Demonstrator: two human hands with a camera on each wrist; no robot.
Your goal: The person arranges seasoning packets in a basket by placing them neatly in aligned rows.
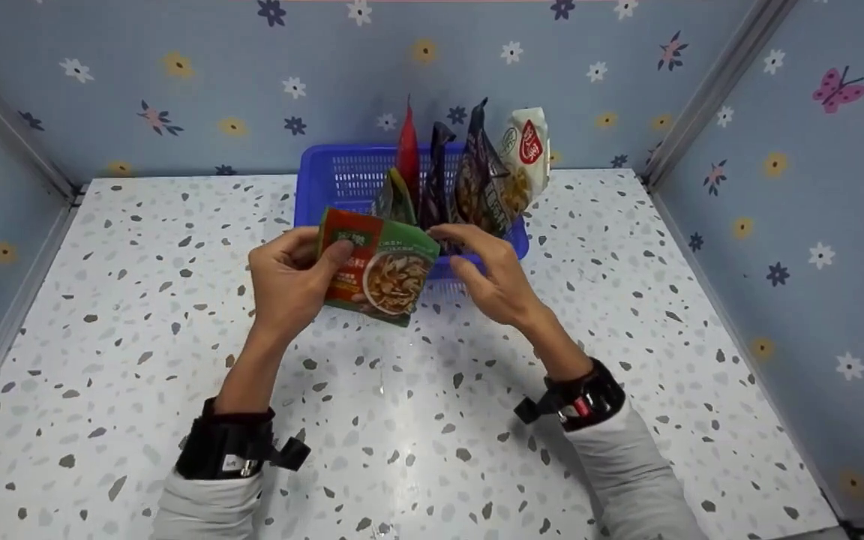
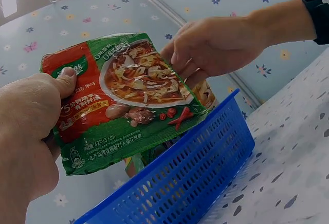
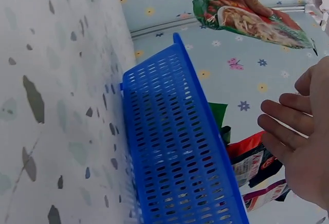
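My left hand (image 1: 288, 283) pinches a green and red soup-mix packet (image 1: 381, 271) by its left side, thumb on the printed front. A bowl of soup is pictured on the packet. Close to the packet's right edge is my right hand (image 1: 498, 276), its fingers loosely bent and holding nothing. In the right wrist view those fingers (image 3: 288, 126) are apart from the packet (image 3: 257, 26). Behind both hands stands a blue plastic basket (image 1: 313, 176) with several upright food pouches in it.
In the basket are a red pouch (image 1: 408, 154), dark pouches (image 1: 477, 176), a white pouch (image 1: 528, 161) and a small green-yellow packet (image 1: 396, 196). The speckled white table (image 1: 402, 450) meets flowered blue panels (image 1: 214, 82) at the back and sides.
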